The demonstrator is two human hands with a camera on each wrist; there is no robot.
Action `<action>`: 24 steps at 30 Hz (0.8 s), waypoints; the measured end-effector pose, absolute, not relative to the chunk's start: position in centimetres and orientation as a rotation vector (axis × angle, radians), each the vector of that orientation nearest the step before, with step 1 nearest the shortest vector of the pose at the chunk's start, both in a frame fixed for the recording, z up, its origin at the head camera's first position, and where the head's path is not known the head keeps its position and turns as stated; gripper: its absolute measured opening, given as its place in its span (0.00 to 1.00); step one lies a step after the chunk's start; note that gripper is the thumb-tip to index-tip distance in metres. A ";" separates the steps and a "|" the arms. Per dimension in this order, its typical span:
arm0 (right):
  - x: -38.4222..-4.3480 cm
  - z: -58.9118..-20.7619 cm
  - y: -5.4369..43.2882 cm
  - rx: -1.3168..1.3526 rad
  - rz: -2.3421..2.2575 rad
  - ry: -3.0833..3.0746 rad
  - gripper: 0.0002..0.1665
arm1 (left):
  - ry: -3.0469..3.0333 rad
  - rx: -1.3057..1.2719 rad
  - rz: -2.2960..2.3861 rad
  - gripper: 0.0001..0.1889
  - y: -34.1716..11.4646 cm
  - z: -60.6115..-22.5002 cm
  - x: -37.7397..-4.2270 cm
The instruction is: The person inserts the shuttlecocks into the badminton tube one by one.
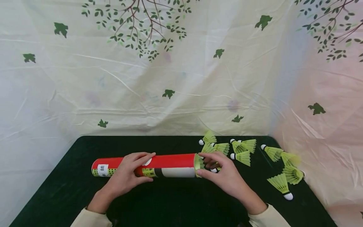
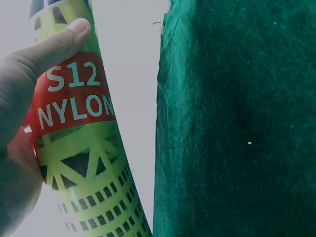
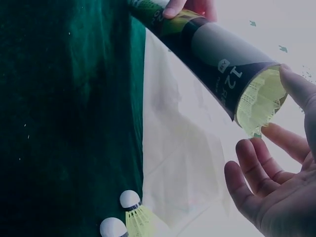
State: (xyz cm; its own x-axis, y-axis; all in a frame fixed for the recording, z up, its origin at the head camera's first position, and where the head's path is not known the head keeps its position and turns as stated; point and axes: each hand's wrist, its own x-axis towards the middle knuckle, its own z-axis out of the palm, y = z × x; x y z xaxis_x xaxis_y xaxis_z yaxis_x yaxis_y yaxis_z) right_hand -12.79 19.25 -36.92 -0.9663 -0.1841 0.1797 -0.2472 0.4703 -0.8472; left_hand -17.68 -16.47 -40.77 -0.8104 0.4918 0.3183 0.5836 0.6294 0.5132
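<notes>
A red, yellow-green and white shuttlecock tube lies sideways above the dark green table in the head view. My left hand grips it around the middle, thumb on the near side; the left wrist view shows "S12 NYLON" on the tube. At the tube's right end my right hand holds a yellow shuttlecock by its skirt, between thumb and index finger. That skirt fills the mouth and pokes out slightly at the rim; its cork is hidden inside. The other right fingers are bent and hold nothing.
Behind the right hand lies a group of yellow shuttlecocks with white corks. Several more shuttlecocks lie along the right edge of the green table. A pale leaf-patterned cloth hangs behind the table and at both sides.
</notes>
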 end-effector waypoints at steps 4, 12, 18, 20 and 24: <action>-12.7 -36.7 19.1 0.412 1.601 -2.634 0.31 | -2.693 -0.894 -0.937 0.48 -16.5 -40.7 -17.7; -12.6 -36.9 19.4 0.449 1.676 -2.614 0.32 | -2.657 -0.896 -0.962 0.48 -16.5 -40.4 -17.8; -13.3 -38.5 21.2 0.388 1.623 -2.592 0.26 | -2.655 -0.901 -0.953 0.48 -16.6 -40.4 -17.8; -13.7 -39.4 22.2 0.345 1.574 -2.600 0.25 | -2.656 -0.902 -0.954 0.47 -16.6 -40.5 -17.8; -14.7 -41.2 24.2 0.257 1.449 -2.605 0.25 | -2.661 -0.896 -0.949 0.47 -16.7 -40.5 -17.8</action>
State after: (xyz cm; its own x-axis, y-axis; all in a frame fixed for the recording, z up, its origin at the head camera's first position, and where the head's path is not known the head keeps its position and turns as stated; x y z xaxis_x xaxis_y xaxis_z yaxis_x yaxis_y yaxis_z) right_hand -14.66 24.21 -41.22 -0.9741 -0.0762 0.2128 -0.2210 0.5190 -0.8257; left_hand -17.80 -16.67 -40.54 -0.8028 0.4819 0.3510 0.5953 0.6150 0.5172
